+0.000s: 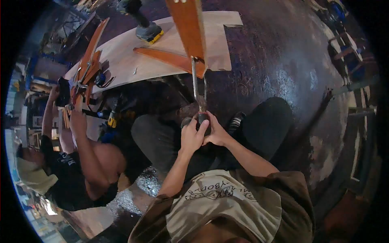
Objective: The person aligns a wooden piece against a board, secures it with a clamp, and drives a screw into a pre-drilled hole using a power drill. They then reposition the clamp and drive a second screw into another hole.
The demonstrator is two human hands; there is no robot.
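Both my hands are closed around the dark handle of a tool (201,106) in front of my lap. My left hand (192,137) wraps its left side, with the thumb over the handle, and my right hand (215,131) presses against its right side. Two metal bars run up from the tool; the left one (194,77) reaches the lower end of an upright orange-brown wooden piece (188,30). A second orange-brown piece (162,58) slants off to the left, its right end meeting the upright one. What joins them is too small to tell.
A pale wooden board (216,38) lies on the dark floor (279,60), bearing a cordless drill (148,32). At the left a co-worker (77,174) handles another wooden assembly (92,69). A yellow-black drill (113,117) is near them. Racks (348,52) stand far right.
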